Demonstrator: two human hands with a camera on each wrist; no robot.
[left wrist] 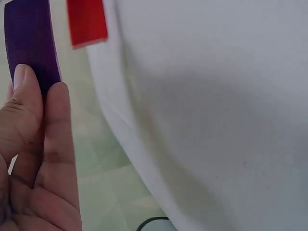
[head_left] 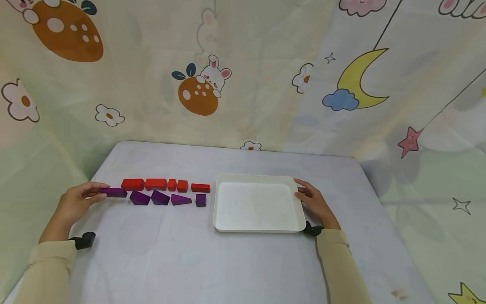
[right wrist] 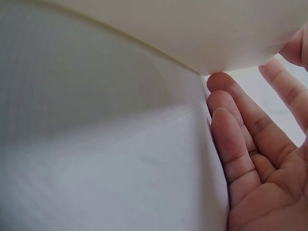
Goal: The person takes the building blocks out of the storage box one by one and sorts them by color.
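Observation:
Between thumb and fingers, my left hand (head_left: 77,200) pinches one end of a long purple block (head_left: 114,193), at the left end of a row of purple blocks. That row includes two angular pieces (head_left: 160,197), a tapering wedge (head_left: 181,199) and a small cube (head_left: 201,200). Just behind runs a row of red blocks (head_left: 155,184); one red block (left wrist: 87,21) also shows in the left wrist view. My right hand (head_left: 314,200) touches the right edge of a white tray (head_left: 260,226) with its fingertips. In the right wrist view the fingers (right wrist: 228,134) are nearly straight beside the tray's outer wall.
A white cloth covers the table (head_left: 190,266). Behind it hangs a patterned curtain (head_left: 258,84), which also runs down both sides. Black straps (head_left: 84,240) sit at both wrists. The tray stands right of the block rows, close to the small cube.

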